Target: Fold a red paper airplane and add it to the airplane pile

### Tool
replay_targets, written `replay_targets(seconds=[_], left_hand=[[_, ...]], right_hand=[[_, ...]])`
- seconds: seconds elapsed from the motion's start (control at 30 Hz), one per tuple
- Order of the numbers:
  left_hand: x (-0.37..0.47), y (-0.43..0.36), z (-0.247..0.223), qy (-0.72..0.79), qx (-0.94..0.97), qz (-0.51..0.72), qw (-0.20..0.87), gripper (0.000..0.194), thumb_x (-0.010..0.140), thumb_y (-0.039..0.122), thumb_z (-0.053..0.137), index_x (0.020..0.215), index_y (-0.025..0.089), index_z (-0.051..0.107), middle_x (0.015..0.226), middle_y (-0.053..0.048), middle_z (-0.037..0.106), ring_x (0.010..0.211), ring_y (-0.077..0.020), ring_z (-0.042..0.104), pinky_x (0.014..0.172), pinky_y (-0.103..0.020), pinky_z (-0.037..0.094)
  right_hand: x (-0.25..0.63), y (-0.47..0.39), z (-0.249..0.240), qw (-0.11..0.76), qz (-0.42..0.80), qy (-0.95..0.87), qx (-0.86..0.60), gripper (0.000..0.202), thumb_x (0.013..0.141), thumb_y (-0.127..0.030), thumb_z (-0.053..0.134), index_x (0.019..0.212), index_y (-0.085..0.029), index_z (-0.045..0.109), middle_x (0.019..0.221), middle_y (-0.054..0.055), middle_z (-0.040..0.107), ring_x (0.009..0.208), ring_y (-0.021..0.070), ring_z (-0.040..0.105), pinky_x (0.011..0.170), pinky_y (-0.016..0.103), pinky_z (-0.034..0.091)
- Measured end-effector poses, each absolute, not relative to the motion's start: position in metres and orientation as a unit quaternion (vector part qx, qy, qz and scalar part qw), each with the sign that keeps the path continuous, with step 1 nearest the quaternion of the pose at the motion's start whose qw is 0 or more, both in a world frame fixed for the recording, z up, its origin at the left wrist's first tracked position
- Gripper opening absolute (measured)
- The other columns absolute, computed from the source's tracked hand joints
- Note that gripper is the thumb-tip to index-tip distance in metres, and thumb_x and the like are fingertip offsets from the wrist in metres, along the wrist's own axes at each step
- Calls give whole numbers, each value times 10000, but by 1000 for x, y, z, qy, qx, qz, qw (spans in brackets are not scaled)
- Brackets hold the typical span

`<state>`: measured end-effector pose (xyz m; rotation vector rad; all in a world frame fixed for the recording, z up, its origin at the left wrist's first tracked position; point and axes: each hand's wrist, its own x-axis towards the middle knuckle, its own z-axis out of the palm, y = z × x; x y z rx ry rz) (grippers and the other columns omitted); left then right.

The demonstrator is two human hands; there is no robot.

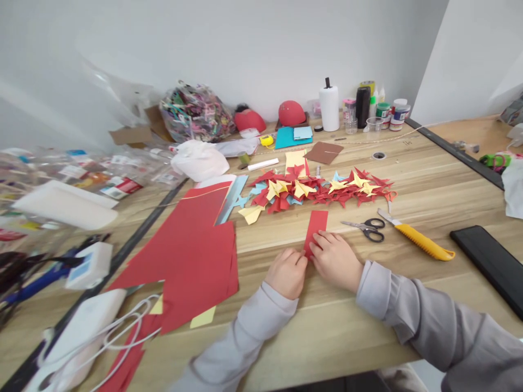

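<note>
Red strip [317, 226], lower end hidden beneath both hands' [287, 273] [335, 260] curled fingers.

On the wood-grained counter [335, 343]: red paper strip [317, 223], red sheets [200, 261], folded paper pieces [281, 191], black-handled scissors [372, 230], yellow cutter [425, 241], black phone [488, 267].

Matt red paper [317, 223] — smooth-looking wood tabletop [327, 332].

Your L hand [287, 272] and R hand [335, 260] are on the red strip [317, 226], flat on the tabletop [327, 337]; scissors [370, 228] & yellow cutter [423, 239] to the R, red sheets [200, 261] L.
</note>
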<state>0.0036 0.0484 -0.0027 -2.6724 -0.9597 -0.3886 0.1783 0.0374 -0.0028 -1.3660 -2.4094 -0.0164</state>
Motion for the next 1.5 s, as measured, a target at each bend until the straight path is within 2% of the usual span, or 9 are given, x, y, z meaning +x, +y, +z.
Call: replay_targets(seconds=[0.2, 0.37, 0.53, 0.67, 0.77, 0.93, 1.13, 1.37, 1.5], left_hand=[[10, 32, 6, -369, -913, -117, 128, 259, 848, 183, 465, 641, 169, 620, 627, -83, 619, 649, -227, 580, 599, -354, 478], [12, 39, 20, -434, -888, -130, 78, 299, 879, 269, 459, 636, 196, 619, 615, -51, 640, 615, -202, 596, 562, -320, 448], [24, 61, 18, -506, -844, -172, 45, 180, 842, 257, 508, 886, 166, 657, 894, -98, 706, 800, -258, 653, 710, -386, 528], [34, 69, -5, -487, -827, -282, 11, 277, 841, 184, 470, 1082, 158, 602, 1210, -143, 609, 1070, -256, 606, 887, -407, 525], [32, 71, -18, -458, -801, -384, -34, 275, 860, 176, 437, 1094, 170, 581, 1281, -137, 554, 1124, -228, 577, 863, -379, 552], [26, 78, -23, -464, -720, -486, -173, 204, 849, 206, 454, 998, 172, 590, 1232, -129, 567, 1102, -215, 579, 697, -300, 595], [32, 88, -30, -456, -590, -571, -343, 200, 761, 272, 566, 917, 148, 588, 1178, -133, 571, 1089, -239, 580, 717, -321, 597], [36, 93, -30, -448, -555, -578, -397, 224, 696, 263, 594, 890, 151, 593, 1188, -140, 572, 1060, -251, 592, 693, -345, 593], [39, 88, -19, -445, -572, -575, -379, 148, 695, 179, 581, 838, 153, 604, 1118, -123, 612, 1008, -229, 612, 649, -295, 573]], right_hand=[[178, 37, -3, 186, -7, -854, -486, 281, 908, -238, 485, 1092, -85, 633, 1191, 181, 608, 1184, 278, 496, 957, 408, 410], [179, 37, -1, 184, 5, -855, -485, 277, 899, -233, 493, 1089, -87, 632, 1186, 186, 606, 1187, 272, 491, 962, 405, 405], [178, 37, -1, 185, -1, -854, -486, 283, 901, -230, 472, 1070, -89, 650, 1187, 171, 611, 1186, 278, 494, 981, 403, 397], [179, 37, -2, 196, 12, -851, -487, 331, 874, -305, 528, 1085, -82, 654, 1192, 183, 611, 1197, 284, 490, 984, 411, 398], [181, 37, -1, 202, 12, -851, -484, 348, 859, -349, 566, 1077, -93, 655, 1179, 183, 618, 1185, 287, 499, 965, 422, 411], [183, 36, 3, 196, 2, -852, -485, 329, 858, -386, 590, 1044, -122, 658, 1167, 167, 637, 1118, 282, 546, 924, 419, 442], [186, 38, -2, 224, -20, -843, -488, 287, 931, -322, 478, 1044, -134, 664, 1098, 121, 685, 1052, 248, 592, 930, 379, 450], [192, 40, 1, 224, -28, -841, -492, 286, 956, -199, 398, 869, -150, 666, 874, 97, 713, 818, 182, 640, 797, 290, 473], [196, 43, 4, 236, -31, -846, -476, 265, 950, -226, 427, 820, -157, 647, 867, 103, 705, 837, 188, 638, 783, 288, 475]])
